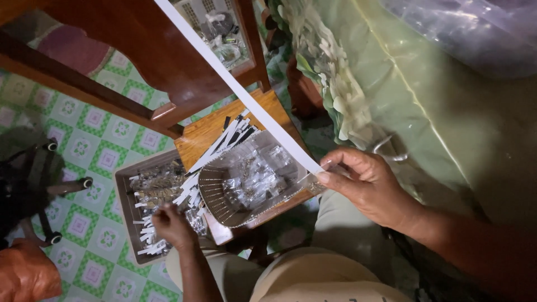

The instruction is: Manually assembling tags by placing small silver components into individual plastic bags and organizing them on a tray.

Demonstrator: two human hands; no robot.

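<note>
On the small wooden stool (210,131) sits a slatted basket (215,197) with small packets in it, a tray (124,193) lies at its nine o'clock, and a long strip (235,89) runs toward eleven o'clock above it.

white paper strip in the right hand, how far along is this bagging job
Done: small clear packets already fill the grey slotted plastic basket. In hand: the right hand pinches a long white paper strip; the left hand reaches into the grey rectangular tray. Left, it seems: many packets with white strips lie in that tray.
</note>
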